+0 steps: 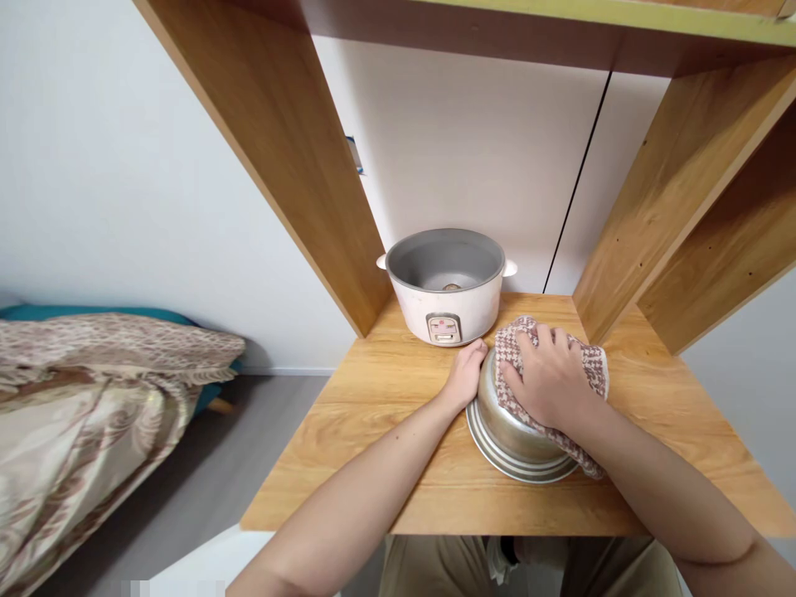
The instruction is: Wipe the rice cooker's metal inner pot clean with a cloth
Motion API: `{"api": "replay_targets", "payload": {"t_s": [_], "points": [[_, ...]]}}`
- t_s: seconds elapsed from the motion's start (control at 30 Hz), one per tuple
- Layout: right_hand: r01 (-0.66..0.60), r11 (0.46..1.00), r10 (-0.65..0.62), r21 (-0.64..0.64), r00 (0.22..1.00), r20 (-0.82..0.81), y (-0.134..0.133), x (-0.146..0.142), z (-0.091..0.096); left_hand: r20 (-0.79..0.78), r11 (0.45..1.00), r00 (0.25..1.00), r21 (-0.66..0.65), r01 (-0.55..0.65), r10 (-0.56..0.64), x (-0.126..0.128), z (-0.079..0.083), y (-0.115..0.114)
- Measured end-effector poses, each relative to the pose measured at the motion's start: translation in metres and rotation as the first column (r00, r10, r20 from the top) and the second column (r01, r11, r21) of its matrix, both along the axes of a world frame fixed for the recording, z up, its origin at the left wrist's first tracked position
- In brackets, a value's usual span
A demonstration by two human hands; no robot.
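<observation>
A metal rice cooker inner pot (517,436) rests upside down on the wooden desk, its ridged rim on the desktop. My left hand (466,375) steadies it at the left side, fingers bent against the wall; part of the grip is hidden. A brown-and-white patterned cloth (511,365) is draped over the pot's upturned base and hangs down its right side. Over the cloth lies my right hand (550,377), its bent fingers gripping and pressing it on the base. Just behind the pot stands a white rice cooker body (414,307), lidless, with a grey interior.
Wooden uprights (298,157) flank the desk (336,448), and a shelf (473,29) crosses above. A white wall panel lies behind the cooker. To the left, a bed with a patterned cover (112,414) stands on the grey floor. My legs are under the desk's front edge.
</observation>
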State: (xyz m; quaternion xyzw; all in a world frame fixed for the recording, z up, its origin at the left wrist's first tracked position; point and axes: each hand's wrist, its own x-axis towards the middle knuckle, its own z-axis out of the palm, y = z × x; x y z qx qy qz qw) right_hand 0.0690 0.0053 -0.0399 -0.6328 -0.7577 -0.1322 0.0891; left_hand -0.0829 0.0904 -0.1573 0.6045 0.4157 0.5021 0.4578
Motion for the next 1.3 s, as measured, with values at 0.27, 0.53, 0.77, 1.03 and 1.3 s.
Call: {"api": "replay_targets", "payload": {"t_s": [0.27, 0.53, 0.77, 1.03, 1.3], "points": [[-0.001, 1.000, 0.001, 0.003, 1.000, 0.011, 0.0005, 0.0002, 0.0001, -0.006, 1.000, 1.000, 0.000, 0.001, -0.001, -0.0008, 0.0001, -0.0002], [-0.007, 1.000, 0.007, -0.002, 1.000, 0.006, 0.0006, 0.0007, 0.0000, 0.000, 1.000, 1.000, 0.000, -0.007, 0.007, 0.0000, 0.0010, -0.0007], [-0.040, 0.999, 0.040, -0.008, 0.999, -0.002, 0.0018, 0.0021, -0.0006, 0.005, 1.000, 1.000, 0.006, 0.000, 0.000, -0.0009, -0.0015, 0.0005], [-0.026, 1.000, 0.026, 0.005, 1.000, 0.000, 0.0015, 0.0012, 0.0005, 0.003, 1.000, 1.000, 0.000, 0.003, -0.003, -0.0006, -0.0010, 0.0005], [-0.048, 0.992, 0.047, -0.119, 0.999, -0.013, 0.0034, 0.0032, -0.0045, 0.002, 1.000, 1.000, 0.009, 0.002, -0.002, -0.0010, -0.0029, 0.0015]]}}
